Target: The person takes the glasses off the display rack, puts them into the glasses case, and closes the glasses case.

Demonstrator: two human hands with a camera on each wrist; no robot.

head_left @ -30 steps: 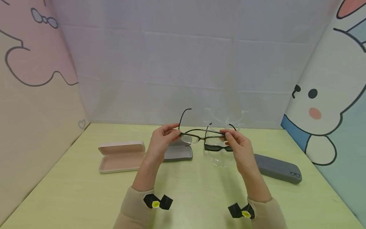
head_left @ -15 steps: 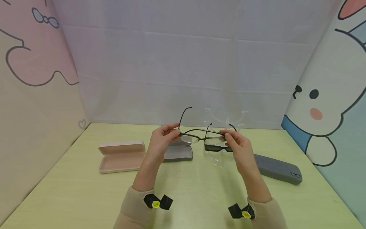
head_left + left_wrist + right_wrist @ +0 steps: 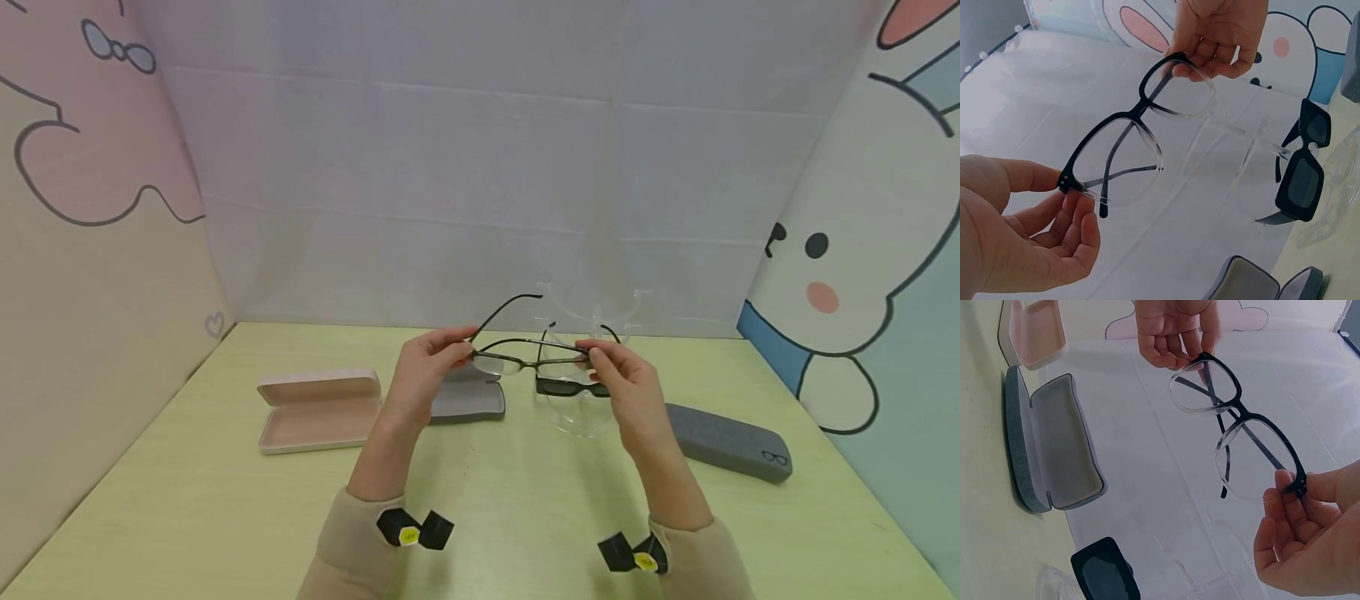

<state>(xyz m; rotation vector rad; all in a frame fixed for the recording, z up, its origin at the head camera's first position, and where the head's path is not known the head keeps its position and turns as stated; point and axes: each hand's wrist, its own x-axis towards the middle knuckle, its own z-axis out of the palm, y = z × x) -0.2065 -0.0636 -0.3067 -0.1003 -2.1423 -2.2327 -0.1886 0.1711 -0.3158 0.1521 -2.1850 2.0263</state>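
Note:
Both hands hold a pair of eyeglasses (image 3: 531, 364) in the air above the table. Their frame is black along the top and clear along the lower rims. At one end corner my left hand (image 3: 423, 371) pinches the frame between thumb and fingers. My right hand (image 3: 630, 387) pinches the opposite corner. One temple lies folded across behind the lenses; the other, on the left hand's side, slants inward. In the left wrist view the temples cross behind the eyeglasses (image 3: 1139, 107). Behind them, black sunglasses (image 3: 562, 388) sit on a clear stand (image 3: 597, 319).
An open case with a pink lining (image 3: 322, 425) lies on the left of the table (image 3: 487, 517). Beside it stands an open grey case (image 3: 476, 417), partly hidden by the left hand. A closed grey case (image 3: 731, 442) lies on the right. A white cloth backdrop (image 3: 480, 167) rises behind.
The temple on the left hand's side has swung inward, toward the right. Both hands keep their grip in nearly the same place.

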